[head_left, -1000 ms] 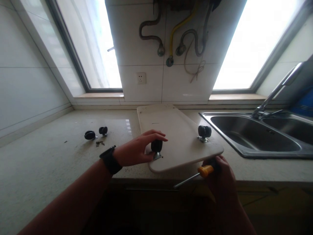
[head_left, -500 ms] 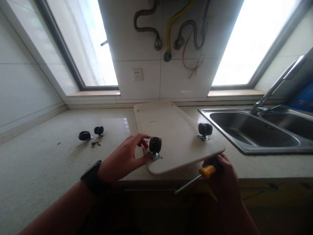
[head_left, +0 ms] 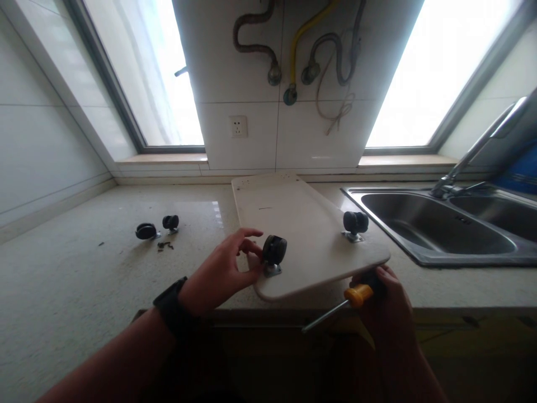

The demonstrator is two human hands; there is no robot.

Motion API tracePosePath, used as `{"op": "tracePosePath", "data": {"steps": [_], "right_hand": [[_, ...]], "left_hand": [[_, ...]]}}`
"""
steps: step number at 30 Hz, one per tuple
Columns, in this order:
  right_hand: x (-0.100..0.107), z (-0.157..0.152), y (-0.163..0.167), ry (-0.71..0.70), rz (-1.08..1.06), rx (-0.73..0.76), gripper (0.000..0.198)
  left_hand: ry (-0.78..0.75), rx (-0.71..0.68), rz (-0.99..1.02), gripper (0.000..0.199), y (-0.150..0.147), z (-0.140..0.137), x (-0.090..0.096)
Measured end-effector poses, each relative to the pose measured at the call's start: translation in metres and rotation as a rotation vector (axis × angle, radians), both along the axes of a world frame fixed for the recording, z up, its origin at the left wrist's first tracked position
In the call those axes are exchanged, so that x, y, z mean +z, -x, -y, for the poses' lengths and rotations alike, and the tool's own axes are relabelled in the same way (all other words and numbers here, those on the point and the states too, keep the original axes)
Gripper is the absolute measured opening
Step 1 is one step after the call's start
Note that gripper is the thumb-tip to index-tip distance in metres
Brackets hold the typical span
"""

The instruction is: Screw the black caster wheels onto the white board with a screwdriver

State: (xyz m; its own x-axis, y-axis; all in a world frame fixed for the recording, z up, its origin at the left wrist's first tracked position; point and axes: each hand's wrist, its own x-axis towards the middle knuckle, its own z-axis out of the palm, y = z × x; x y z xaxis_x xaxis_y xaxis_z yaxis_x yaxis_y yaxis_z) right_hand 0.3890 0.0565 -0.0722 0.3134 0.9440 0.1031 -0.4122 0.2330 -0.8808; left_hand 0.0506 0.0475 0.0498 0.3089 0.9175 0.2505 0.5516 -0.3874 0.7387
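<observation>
A white board (head_left: 289,212) with rounded corners lies on the counter, its near end jutting past the front edge. On its near left corner stands a black caster (head_left: 274,251) with a metal plate. My left hand (head_left: 229,263) has its thumb at that plate and fingers against the wheel, the index finger raised. Another caster (head_left: 355,224) stands at the board's right side. Below the near right corner, my right hand (head_left: 388,299) is closed around the dark and yellow handle of a screwdriver (head_left: 357,295). The shaft points down and left.
Two more casters, one lying (head_left: 146,230) and one upright (head_left: 170,223), sit on the counter (head_left: 96,268) at left, by a small pile of screws (head_left: 165,246). At right is a steel double sink (head_left: 419,257) with a tap (head_left: 474,151). Hoses hang on the wall behind.
The near left caster has shifted slightly right and turned, its plate now covering the small dark hole seen beside it. My left hand moved right with it. The right hand keeps the screwdriver.
</observation>
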Motion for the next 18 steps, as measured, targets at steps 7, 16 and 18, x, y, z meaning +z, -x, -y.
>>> {"op": "tracePosePath", "data": {"steps": [7, 16, 18], "right_hand": [[-0.0008, 0.0005, -0.0018, -0.043, 0.086, -0.026, 0.033], [0.0033, 0.0035, -0.0050, -0.054, 0.159, -0.121, 0.025], [0.0056, 0.0035, -0.0036, -0.054, 0.165, -0.142, 0.025]], "left_hand": [[-0.011, -0.010, -0.013, 0.056, -0.0032, 0.0028, 0.0000], [-0.026, -0.018, -0.010, 0.054, -0.0039, 0.0025, -0.0031], [-0.030, -0.017, -0.011, 0.055, -0.0037, 0.0023, -0.0035]]}}
